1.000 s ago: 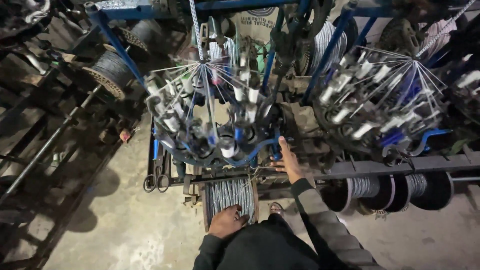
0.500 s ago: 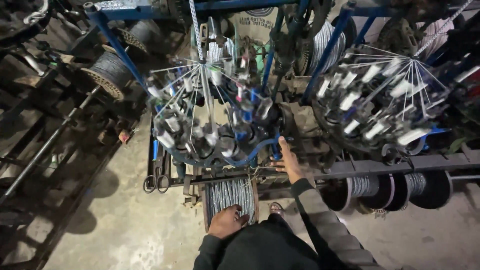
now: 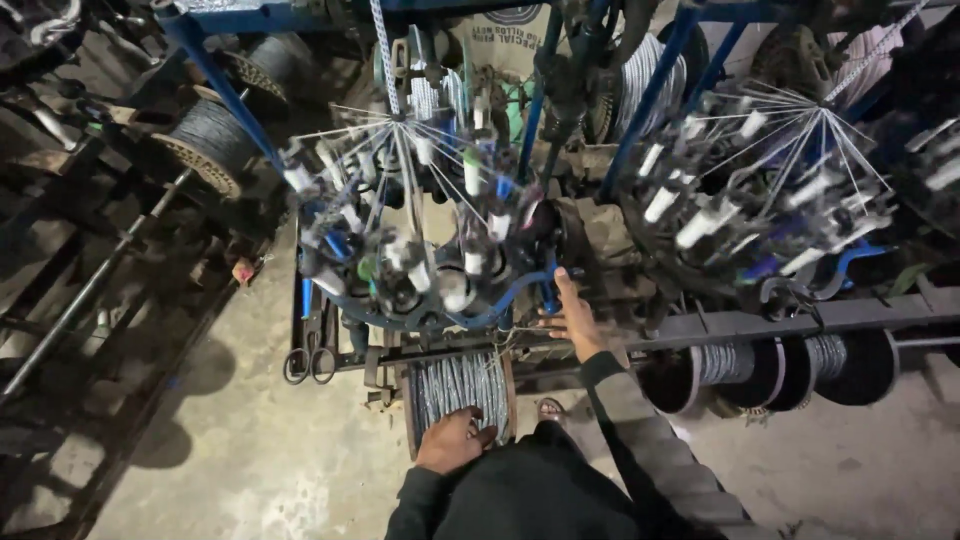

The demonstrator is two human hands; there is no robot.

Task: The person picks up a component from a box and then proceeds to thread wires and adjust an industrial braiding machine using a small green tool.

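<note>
1. Far to the left of my left grip, a spool of grey cord sat on the dark rack, tilted, well apart from both hands.
2. Nearer, up and left of the left grip, a pair of scissors hung from the machine frame, blades up and handles down.
3. My left grip lay palm-down on the take-up spool wound with grey-and-white braided cord. The fingers were curled loosely over the lower edge of the winding, touching it rather than closed round it.
4. Straight above that grip stood the braiding head, a ring of upright white bobbins on blue carriers, with fine threads running up to one point above, where the braided cord rose out of view.
5. My right grip reached up, arm stretched out, to the right rim of that ring. The fingers were spread and lay against a blue curved bar; I could not tell whether they were closed on it.
6. Right of the right grip, a second braiding head carried its own white bobbins, well apart from my hand.
7. Below it, lower right of the right grip, two more spools of braided cord sat side by side on a shaft.
</note>
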